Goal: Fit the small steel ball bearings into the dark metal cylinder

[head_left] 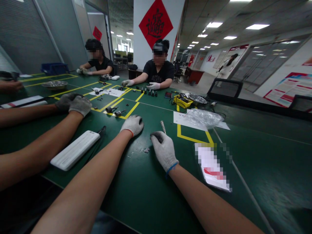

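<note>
- The left hand [133, 125], gloved, is rested on the table with fingers loosely curled; whether anything is held cannot be told.
- The right hand [165, 149], also gloved, is half curled, thumb and fingers bent inward; any small piece pinched there cannot be made out.
- Small metal rings [146, 150] are clustered between the hands, just beside the right one; a slim metal tool [163, 127] is laid just beyond it.
- The rings would likely be light, hard and slippery to knit gloves; each is best taken by its outer rim, between thumb and fingertip.
- The smooth green tabletop [136, 182] is marked with yellow tape [179, 131] beyond the hands; a clear plastic bag [204, 118] is seen beyond the right.
- Across the table two co-workers are seated, before a pillar hung with a red diamond sign [156, 22].
</note>
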### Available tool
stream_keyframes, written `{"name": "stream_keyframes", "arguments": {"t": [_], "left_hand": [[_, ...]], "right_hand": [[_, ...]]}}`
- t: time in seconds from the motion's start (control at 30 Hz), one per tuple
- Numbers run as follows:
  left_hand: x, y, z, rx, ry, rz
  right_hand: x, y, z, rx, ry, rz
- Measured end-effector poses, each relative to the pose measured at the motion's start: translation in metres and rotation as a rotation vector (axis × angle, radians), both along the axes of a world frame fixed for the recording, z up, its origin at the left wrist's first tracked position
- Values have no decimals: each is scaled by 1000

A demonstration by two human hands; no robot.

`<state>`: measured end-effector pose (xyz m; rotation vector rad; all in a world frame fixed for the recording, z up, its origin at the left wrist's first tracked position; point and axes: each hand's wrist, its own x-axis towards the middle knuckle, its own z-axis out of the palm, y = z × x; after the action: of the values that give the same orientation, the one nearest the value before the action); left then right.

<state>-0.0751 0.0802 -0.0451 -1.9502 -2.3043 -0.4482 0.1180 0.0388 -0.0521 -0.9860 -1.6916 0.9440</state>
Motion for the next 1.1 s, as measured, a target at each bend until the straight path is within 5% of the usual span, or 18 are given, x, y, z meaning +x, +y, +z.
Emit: {"name": "stream_keyframes", "arguments": {"t": [0.7, 0.93, 1.1], "left_hand": [[-1, 4, 8, -25, 27, 79], [-15, 13, 24, 8, 87, 68], [-67, 38, 44, 93, 62, 363]], "right_hand": [[1, -7, 0, 1, -51, 60], [3, -11, 5, 17, -79, 63], [3, -17, 10, 38, -134, 64]]}}
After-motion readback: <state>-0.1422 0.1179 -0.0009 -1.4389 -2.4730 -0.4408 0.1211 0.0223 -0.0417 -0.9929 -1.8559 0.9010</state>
